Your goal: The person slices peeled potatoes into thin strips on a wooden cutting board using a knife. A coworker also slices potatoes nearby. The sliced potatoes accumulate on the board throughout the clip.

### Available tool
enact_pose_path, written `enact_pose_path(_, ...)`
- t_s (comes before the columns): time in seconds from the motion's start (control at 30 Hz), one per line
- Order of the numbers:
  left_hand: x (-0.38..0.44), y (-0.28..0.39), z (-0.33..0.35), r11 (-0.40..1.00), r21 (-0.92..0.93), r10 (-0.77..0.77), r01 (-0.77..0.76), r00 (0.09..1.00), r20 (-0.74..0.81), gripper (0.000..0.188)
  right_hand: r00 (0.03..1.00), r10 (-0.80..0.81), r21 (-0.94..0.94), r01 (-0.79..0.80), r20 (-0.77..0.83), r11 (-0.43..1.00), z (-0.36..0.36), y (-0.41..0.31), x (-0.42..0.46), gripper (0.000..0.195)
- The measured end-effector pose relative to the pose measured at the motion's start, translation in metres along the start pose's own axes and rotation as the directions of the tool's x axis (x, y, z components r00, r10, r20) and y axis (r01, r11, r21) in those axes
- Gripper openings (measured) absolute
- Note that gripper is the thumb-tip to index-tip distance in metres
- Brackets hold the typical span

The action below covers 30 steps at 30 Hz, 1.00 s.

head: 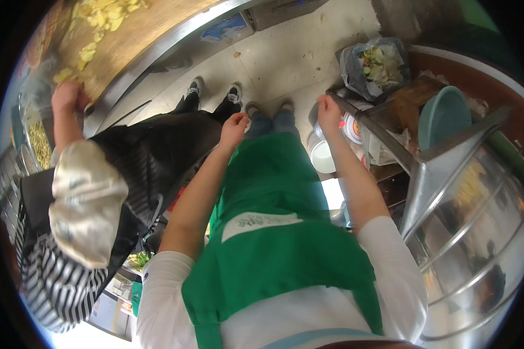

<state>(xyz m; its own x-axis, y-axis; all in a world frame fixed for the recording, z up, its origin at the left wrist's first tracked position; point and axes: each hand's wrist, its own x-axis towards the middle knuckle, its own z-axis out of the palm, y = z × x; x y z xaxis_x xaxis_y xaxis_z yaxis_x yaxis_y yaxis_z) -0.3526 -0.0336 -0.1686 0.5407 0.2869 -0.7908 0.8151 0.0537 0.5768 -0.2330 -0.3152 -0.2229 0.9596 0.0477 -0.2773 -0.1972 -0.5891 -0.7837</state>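
My left hand (234, 130) hangs in front of my green apron (270, 174), fingers curled. Whether a small thing lies between its fingertips is hidden by blur. My right hand (329, 113) is raised on the other side with its fingers folded in, and I see nothing in it. It is nearest to the end of a metal rail (375, 131) on the rack at my right; whether they touch I cannot tell. Past that hand, low down, stand white buckets (322, 157).
To my left a co-worker in a black apron (157, 144) has a hand (67, 98) at a wooden board (126, 48) with yellowish slices (100, 17). A lined bin (353, 72) holds food scraps. A blue-green basket (445, 115) leans beside a shiny metal surface (471, 227).
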Motion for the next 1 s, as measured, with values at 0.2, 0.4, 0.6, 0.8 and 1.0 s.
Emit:
enact_pose_path(0.2,0.089,-0.088,0.032,0.919,0.388,-0.013,0.074,0.988,-0.157,0.03,0.993,0.052,-0.183,-0.032,0.105,0.983,0.002,0.084,-0.108,0.017)
enact_pose_path(0.4,0.193,-0.136,0.03,0.704,0.71,0.135,0.026,0.976,-0.169,0.023,0.862,0.443,-0.108,-0.43,0.244,0.896,0.03,0.084,-0.149,0.021)
enact_pose_path(0.6,0.345,-0.176,-0.011,0.303,0.951,0.359,-0.062,0.932,-0.054,0.029,0.805,0.535,0.157,-0.581,0.259,0.798,0.073,0.106,-0.208,0.02)
enact_pose_path(0.8,0.488,-0.175,-0.021,0.437,0.899,0.274,0.022,0.949,-0.157,0.06,0.726,0.614,0.124,-0.671,0.309,0.731,0.068,0.123,-0.23,0.023)
enact_pose_path(1.0,0.622,-0.187,-0.005,0.606,0.786,0.05,0.123,0.98,-0.192,0.072,0.627,0.679,0.148,-0.767,0.381,0.625,0.065,0.11,-0.228,0.031)
